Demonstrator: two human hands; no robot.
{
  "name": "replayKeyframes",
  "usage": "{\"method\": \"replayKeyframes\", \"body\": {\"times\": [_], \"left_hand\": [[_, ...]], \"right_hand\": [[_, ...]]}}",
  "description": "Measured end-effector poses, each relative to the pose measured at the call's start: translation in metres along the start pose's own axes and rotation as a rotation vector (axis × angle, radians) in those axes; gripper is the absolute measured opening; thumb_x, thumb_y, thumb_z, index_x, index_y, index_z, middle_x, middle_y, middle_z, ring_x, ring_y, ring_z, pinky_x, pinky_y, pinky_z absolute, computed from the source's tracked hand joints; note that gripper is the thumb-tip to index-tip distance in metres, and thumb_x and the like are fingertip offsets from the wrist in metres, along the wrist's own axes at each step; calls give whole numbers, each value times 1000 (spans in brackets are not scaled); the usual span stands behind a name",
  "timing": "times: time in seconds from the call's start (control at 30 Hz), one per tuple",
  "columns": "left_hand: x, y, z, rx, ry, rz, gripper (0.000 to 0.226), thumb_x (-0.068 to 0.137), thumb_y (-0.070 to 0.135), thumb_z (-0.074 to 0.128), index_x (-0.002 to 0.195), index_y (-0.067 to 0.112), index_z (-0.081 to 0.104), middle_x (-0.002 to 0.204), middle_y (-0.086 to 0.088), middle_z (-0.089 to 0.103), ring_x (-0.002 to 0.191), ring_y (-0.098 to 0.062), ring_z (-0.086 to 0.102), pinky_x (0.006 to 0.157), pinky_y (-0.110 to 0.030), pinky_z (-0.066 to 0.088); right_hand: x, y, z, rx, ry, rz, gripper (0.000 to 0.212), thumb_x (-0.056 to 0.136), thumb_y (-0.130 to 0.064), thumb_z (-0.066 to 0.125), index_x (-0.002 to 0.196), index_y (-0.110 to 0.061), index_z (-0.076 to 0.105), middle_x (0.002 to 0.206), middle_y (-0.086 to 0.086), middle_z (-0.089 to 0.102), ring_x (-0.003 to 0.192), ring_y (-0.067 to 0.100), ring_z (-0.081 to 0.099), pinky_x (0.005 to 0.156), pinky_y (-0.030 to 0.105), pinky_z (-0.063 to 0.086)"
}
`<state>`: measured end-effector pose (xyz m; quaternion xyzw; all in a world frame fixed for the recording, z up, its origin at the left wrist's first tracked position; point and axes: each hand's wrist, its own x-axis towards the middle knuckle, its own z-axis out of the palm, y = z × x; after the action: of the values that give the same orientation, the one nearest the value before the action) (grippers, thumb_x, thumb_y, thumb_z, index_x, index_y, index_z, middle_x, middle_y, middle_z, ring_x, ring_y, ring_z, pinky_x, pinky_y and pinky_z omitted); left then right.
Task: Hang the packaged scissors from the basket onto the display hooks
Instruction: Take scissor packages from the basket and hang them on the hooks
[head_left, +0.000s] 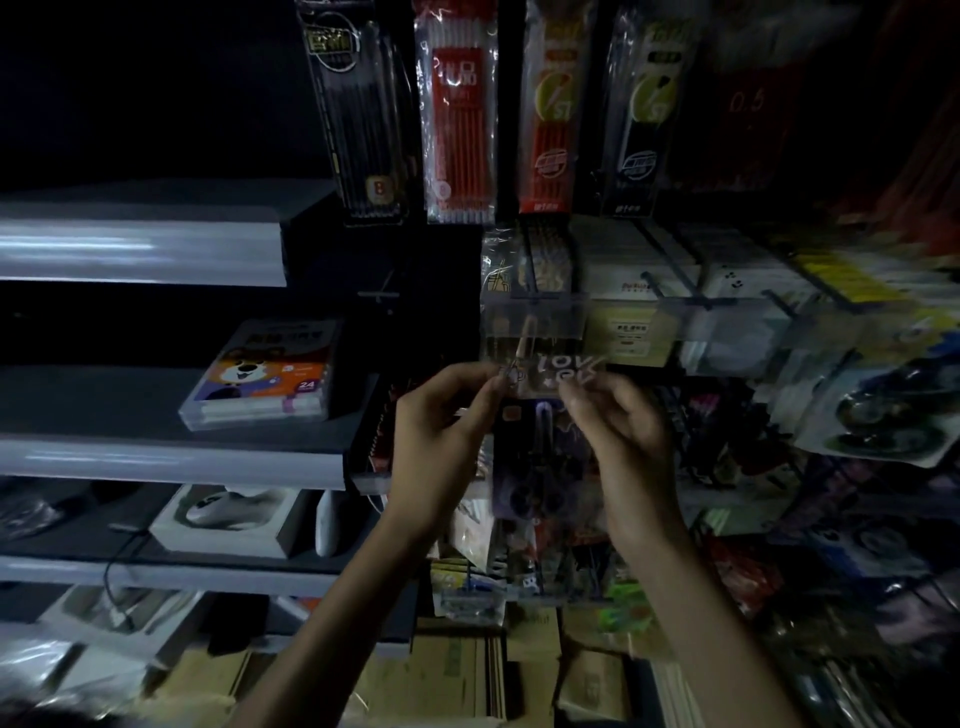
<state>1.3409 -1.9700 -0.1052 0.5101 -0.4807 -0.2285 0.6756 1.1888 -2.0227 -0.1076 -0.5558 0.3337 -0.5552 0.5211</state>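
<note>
Together, we pinched the top corners of the clear plastic scissors packet with dark card (540, 447) between our left hand (441, 431) and right hand (621, 431), holding it just below the transparent plastic hook label strip (535, 322).

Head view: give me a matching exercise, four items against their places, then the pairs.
Items:
1. scissors pack
2. bear box
3. red pen pack
4. cardboard cartons

Places:
A. hanging at the top
B. on the grey shelf, left
C. at the bottom, under the racks
D. held by the top corners between the left hand and the right hand

Pairs: 1-D, 2-B, 3-A, 4-C
</note>
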Motion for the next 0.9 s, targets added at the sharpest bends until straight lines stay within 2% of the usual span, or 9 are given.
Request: {"method": "replayKeyframes", "body": {"times": [0.07,0.13,0.23,0.4,0.47,0.57,0.73,0.9], "left_hand": [[2,1,1,-7,-17,-28,12,102,15,67,103,20,78,99,-2,80,94,-19,77,80,-32,60],[4,4,1,3,-23,-29,13,101,18,69,112,21,76,104,-2,80,98,-22,76,83,-37,63],[9,12,-1,-5,-4,-13,24,100,24,69,122,16,73,109,-1,79,102,-19,75,86,-33,61],[13,31,-4,-40,-7,16,20,103,22,65,113,8,74,103,-8,78,99,-19,75,91,-36,59],[14,38,-7,-72,-14,24,20,106,22,61,113,8,74,103,-14,76,97,-20,72,91,-38,56],[19,50,-9,-112,-31,34,24,109,21,56,121,9,72,105,-19,72,95,-19,67,89,-33,54],[27,61,-10,-85,-42,61,23,110,21,54,119,13,73,101,-1,72,92,-17,66,87,-32,55],[25,57,-13,-58,-42,67,23,110,20,53,121,14,73,102,-1,71,91,-18,65,86,-34,55]], "right_hand": [[0,5,-4,12,0,-20,10,95,-18,70,103,-12,73,101,2,77,100,14,72,85,23,55],[0,8,-6,42,25,-19,9,95,-15,71,103,-12,74,102,2,78,100,14,73,84,21,55],[2,10,-8,65,57,10,13,93,-16,72,106,-13,74,104,1,78,103,14,72,86,21,55],[4,11,-8,65,111,34,29,80,-35,78,102,-16,74,99,-2,78,99,12,73,82,22,56],[6,11,-7,80,123,31,25,80,-32,78,99,-17,74,97,-4,79,96,9,74,79,19,55],[13,11,-3,77,133,20,15,87,-22,78,99,-16,73,95,-3,79,95,9,74,79,20,55],[22,3,11,82,133,-43,13,90,-17,78,101,-12,73,94,-5,78,94,6,74,77,17,55],[31,-1,23,86,164,-81,11,91,-15,77,101,-13,73,90,-9,77,90,3,74,76,17,55]]}}
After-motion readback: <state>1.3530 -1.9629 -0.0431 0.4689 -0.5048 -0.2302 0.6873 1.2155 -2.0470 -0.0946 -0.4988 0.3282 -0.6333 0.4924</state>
